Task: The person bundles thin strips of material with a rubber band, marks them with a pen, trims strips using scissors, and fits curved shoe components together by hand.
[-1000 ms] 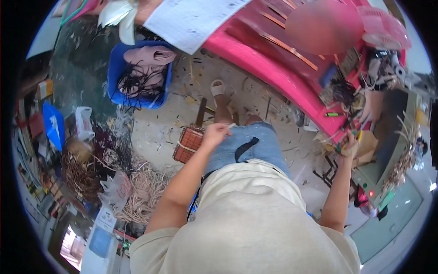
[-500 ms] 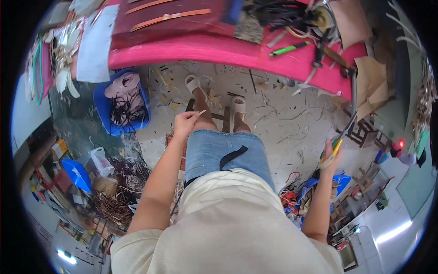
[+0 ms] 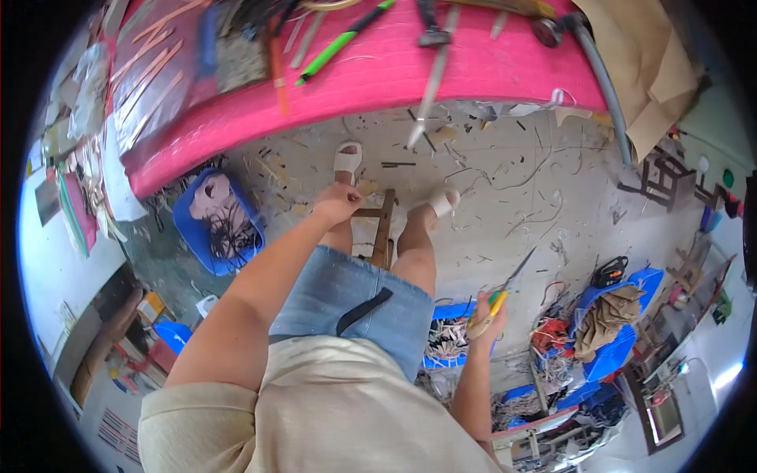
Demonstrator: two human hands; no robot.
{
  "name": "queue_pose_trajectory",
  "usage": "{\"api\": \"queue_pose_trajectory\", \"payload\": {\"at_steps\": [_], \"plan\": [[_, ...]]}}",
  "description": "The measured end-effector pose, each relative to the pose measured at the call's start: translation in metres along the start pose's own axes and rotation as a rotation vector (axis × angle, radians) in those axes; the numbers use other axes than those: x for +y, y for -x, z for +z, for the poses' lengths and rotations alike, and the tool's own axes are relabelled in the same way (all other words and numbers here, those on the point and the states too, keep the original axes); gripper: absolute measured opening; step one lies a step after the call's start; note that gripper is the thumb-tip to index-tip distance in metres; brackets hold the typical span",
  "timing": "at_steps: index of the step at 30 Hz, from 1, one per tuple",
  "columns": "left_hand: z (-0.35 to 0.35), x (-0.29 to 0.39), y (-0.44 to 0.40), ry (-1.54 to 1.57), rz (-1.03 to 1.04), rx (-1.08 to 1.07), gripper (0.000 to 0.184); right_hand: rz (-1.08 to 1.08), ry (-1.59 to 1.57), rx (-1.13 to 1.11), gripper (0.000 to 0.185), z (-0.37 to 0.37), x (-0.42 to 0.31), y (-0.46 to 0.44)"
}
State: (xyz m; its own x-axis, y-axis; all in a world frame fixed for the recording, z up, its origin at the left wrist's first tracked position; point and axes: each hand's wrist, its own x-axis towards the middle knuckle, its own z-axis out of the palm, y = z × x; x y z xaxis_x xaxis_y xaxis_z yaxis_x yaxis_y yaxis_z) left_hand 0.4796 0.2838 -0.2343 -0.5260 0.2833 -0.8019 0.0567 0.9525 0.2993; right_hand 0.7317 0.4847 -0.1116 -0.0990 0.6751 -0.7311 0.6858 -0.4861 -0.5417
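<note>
My left hand [image 3: 339,202] is closed in a pinch above my left leg; what its fingertips hold, if anything, is too small to make out. Lower down on the right, my right hand [image 3: 489,315] grips a pointed cutting tool [image 3: 515,276] with a yellow and green handle. Its blade points up and to the right, over the floor. Pink cloth covers a workbench [image 3: 505,75] in front of me, where a green pen [image 3: 344,42], a hammer [image 3: 431,27] and a long metal blade [image 3: 431,94] lie.
A blue bin [image 3: 193,225] with dark strips stands at left under the bench. A wooden stool [image 3: 382,230] is between my legs. Scraps litter the floor [image 3: 497,205]. Blue containers [image 3: 613,355] with paper and strips stand at lower right, and a dark stool [image 3: 666,180] at right.
The view has swung right along the bench. My right hand, with the tool, has come down and closer to my body. The pale strip seen earlier in my left fingers no longer shows clearly.
</note>
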Motion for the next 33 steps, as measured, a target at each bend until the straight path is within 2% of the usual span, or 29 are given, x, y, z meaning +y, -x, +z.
{"api": "queue_pose_trajectory", "payload": {"at_steps": [2,4,7,8,10,13,17,18,20,22,23,24,25,28,30,31,33], "plan": [[0.017,-0.002,-0.036,0.029,-0.01,-0.059,0.011,0.019,-0.069,0.004,0.018,0.014,0.021,-0.011],[0.023,0.012,-0.066,-0.17,0.103,-0.021,0.01,0.047,-0.153,0.007,0.018,0.021,0.053,-0.038],[0.041,0.05,-0.119,-0.35,0.097,-0.043,0.014,-0.143,-0.211,0.084,0.015,0.036,0.107,-0.08],[0.054,0.061,-0.137,-0.398,0.123,-0.054,0.014,-0.12,-0.251,0.114,0.015,0.037,0.104,-0.088],[0.081,0.083,-0.172,-0.499,0.182,0.029,0.018,0.157,-0.482,0.127,0.019,0.035,0.094,-0.103],[0.118,0.131,-0.207,-0.734,0.337,0.067,0.026,0.235,-0.657,0.277,0.018,0.042,0.111,-0.139],[0.174,0.147,-0.272,-0.762,0.398,0.115,0.028,0.361,-0.876,0.401,0.016,0.054,0.155,-0.178],[0.186,0.144,-0.287,-0.869,0.424,0.089,0.03,0.397,-0.904,0.403,0.015,0.058,0.167,-0.184],[0.206,0.127,-0.316,-0.996,0.435,0.042,0.031,0.49,-1.186,0.34,0.015,0.044,0.177,-0.191],[0.23,0.11,-0.348,-1.065,0.556,0.117,0.016,0.577,-1.397,0.298,0.017,0.022,0.19,-0.194],[0.241,0.106,-0.36,-1.075,0.552,0.114,0.016,0.547,-1.405,0.26,0.021,0.012,0.197,-0.197],[0.25,0.102,-0.369,-1.101,0.516,0.088,0.016,0.454,-1.564,0.103,0.018,0.002,0.211,-0.198],[0.259,0.094,-0.379,-1.124,0.478,0.06,0.016,0.561,-1.619,0.258,0.019,-0.003,0.215,-0.198],[0.286,0.073,-0.42,-1.065,0.547,0.055,0.026,0.536,-1.629,0.262,0.022,-0.013,0.21,-0.209],[0.299,0.066,-0.438,-1.077,0.59,0.062,0.024,0.299,-1.736,-0.032,0.019,-0.017,0.231,-0.211],[0.306,0.066,-0.445,-1.083,0.646,0.081,0.021,0.268,-1.661,-0.043,0.021,-0.004,0.245,-0.225],[0.315,0.07,-0.454,-1.105,0.667,0.072,0.021,0.293,-1.273,0.104,0.034,0.09,0.283,-0.316]]}}
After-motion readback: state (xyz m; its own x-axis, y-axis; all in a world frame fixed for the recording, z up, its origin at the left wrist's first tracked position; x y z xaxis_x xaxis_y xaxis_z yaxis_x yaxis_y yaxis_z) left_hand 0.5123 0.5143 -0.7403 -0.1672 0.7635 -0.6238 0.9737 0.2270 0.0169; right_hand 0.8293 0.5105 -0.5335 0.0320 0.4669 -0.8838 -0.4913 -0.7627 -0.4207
